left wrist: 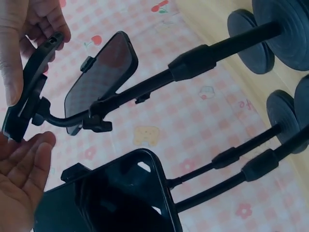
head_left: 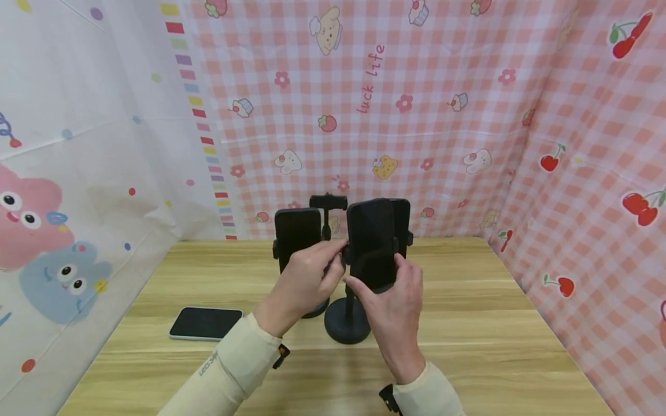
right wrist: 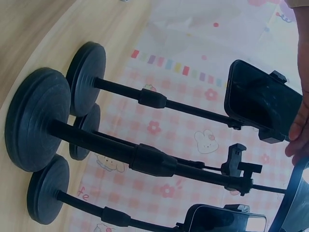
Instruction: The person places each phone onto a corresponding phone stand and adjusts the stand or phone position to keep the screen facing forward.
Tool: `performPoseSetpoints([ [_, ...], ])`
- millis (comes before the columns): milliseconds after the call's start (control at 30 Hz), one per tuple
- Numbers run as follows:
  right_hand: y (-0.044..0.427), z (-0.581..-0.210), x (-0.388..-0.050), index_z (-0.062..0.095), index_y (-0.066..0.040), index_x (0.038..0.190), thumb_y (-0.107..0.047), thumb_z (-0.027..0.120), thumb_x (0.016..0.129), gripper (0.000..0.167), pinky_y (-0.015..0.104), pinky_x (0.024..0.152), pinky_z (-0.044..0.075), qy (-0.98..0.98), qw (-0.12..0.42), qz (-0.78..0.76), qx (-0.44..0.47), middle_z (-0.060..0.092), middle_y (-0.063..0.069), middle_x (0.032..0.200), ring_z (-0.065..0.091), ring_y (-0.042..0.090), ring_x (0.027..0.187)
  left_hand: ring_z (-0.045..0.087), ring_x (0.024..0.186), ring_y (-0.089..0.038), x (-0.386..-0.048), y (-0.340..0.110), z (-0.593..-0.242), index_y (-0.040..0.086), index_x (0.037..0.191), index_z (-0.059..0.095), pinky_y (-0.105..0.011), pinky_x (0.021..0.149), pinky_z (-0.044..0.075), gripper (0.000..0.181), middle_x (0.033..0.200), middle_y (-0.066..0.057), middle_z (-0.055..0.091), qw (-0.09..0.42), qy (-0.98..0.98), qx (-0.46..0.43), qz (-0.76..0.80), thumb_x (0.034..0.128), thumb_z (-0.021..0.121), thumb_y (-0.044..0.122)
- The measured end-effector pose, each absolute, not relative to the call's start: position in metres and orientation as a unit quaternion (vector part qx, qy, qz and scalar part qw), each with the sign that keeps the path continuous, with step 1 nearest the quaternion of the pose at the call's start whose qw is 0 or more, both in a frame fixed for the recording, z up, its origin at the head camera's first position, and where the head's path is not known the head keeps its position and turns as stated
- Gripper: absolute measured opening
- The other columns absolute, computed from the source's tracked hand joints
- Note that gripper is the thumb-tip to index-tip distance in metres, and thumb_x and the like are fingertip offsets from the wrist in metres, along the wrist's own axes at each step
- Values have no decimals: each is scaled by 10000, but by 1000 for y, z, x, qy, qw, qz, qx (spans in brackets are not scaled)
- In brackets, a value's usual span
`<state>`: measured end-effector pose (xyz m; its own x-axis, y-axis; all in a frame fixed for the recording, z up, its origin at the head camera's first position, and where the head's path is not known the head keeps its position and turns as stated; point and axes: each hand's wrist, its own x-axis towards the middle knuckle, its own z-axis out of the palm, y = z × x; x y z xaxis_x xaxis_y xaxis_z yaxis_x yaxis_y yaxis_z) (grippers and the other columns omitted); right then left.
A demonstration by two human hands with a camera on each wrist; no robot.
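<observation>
"What stands at the center of the frame?"

"A black phone (head_left: 370,237), upright and slightly tilted, sits in the front clamp (left wrist: 39,111) atop the front stand (head_left: 347,332), whose round base rests on the bench (head_left: 484,346). The person's right hand (head_left: 398,303) grasps the phone low down, its fingers at the right edge. The left hand (head_left: 307,274) meets the left side of phone and clamp; whether it grips anything there, I cannot tell."

"And around them?"

"Pale wood grain runs across the bench, and a flat phone (head_left: 206,323) with a light rim lies screen-up near the left sleeve (head_left: 236,364). Behind rises a pink checked cloth (head_left: 442,52) printed with cherries, cupcakes and the words 'luck life'; it also covers the right side. A white cloth (head_left: 130,173) with dots and cartoon figures hangs at left."

"What do the other holders carry?"

"The left stand (right wrist: 120,89) bears an upright phone with a dark screen, the left phone (head_left: 296,231). Behind the front phone and to its right, another clamp holds the rear phone (head_left: 403,219), partly hidden. Between them, farther back, a bare clamp (head_left: 328,202) tops a fourth stand."
</observation>
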<state>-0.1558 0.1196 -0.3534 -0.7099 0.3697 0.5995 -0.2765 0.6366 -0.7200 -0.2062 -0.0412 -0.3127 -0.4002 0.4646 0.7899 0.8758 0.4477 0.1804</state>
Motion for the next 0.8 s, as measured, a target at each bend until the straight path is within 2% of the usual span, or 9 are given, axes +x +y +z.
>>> performPoseSetpoints([
  [100,121,-353,-155,505,79,1335,-437,906,674,930,450,850,486,-821,376,429,-20,514,194,1163,514,304,1028,649,749,-138,-205,-39,-311,-52,1195,669,-287,726,565,298,985,-117,711,316,-797,-402,-322,989,547,124],
  [167,123,-354,-155,516,76,1324,-403,883,726,849,442,837,495,-819,376,434,-13,522,189,1149,529,293,1010,621,703,-114,-203,-37,-309,-28,1175,682,-273,689,555,309,888,-68,696,295,-810,-385,-331,1002,579,206],
  [300,129,-351,-157,551,58,1296,-349,782,863,638,413,742,504,-811,375,449,-4,546,169,1086,552,261,927,521,598,-65,-202,-33,-306,26,1129,697,-241,578,492,329,704,39,582,242,-837,-348,-345,966,663,309],
  [400,135,-345,-161,547,43,1327,-329,696,941,556,433,741,509,-812,366,455,7,573,181,1106,570,279,930,486,565,-57,-201,-31,-304,63,1083,698,-235,534,454,297,660,73,535,204,-852,-326,-354,949,685,329],
  [533,143,-333,-168,509,17,1399,-287,604,1004,507,507,873,501,-811,326,484,36,592,213,1251,594,338,1070,481,550,-71,-201,-29,-302,89,985,684,-239,518,427,239,639,70,520,179,-858,-314,-366,951,682,325],
  [600,147,-328,-171,510,2,1410,-264,587,1015,483,510,898,499,-806,299,508,48,604,205,1272,606,334,1091,470,535,-78,-201,-29,-302,98,925,665,-241,509,406,223,620,57,502,176,-859,-306,-370,958,672,318],
  [667,150,-325,-174,525,-12,1405,-239,586,1016,454,480,921,502,-798,272,535,55,619,187,1274,621,306,1094,458,522,-85,-201,-29,-301,103,887,643,-243,501,385,219,607,46,484,173,-861,-298,-375,965,662,307],
  [800,152,-322,-177,562,-37,1381,-232,628,992,441,322,841,529,-789,236,565,50,658,155,1177,639,250,988,455,509,-95,-200,-31,-300,110,859,617,-246,492,375,221,600,38,480,164,-863,-279,-387,972,650,297],
])
